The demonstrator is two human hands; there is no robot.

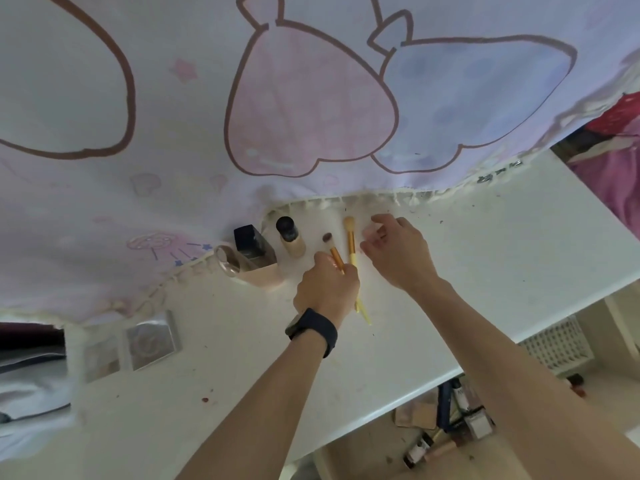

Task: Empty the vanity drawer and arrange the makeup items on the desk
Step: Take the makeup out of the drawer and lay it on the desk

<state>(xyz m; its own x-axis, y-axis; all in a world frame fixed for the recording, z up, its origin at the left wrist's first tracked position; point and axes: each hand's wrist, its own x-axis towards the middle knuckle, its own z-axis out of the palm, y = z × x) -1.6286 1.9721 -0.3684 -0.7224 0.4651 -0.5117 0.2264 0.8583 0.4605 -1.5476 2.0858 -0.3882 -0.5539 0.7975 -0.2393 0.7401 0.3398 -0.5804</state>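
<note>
The arranging step is in hand: the left hand (325, 284) is gripping the orange-handled makeup brush with dark bristles (330, 245), lining it up just beside the yellow-handled brush with pale bristles (352, 251) lying on the white desk (485, 271). The right hand (398, 252) is hovering beside them, fingers loosely curled; whether it is pinching anything I cannot tell. Next, the orange brush probably needs laying parallel, then a reach into the open drawer (367, 445), where more items are lying.

Desk (485, 258): smooth white, speckled. Curtain (173, 98): printed matt cloth. Bottles (291, 237): glossy glass. Compact (152, 344): shiny.
</note>
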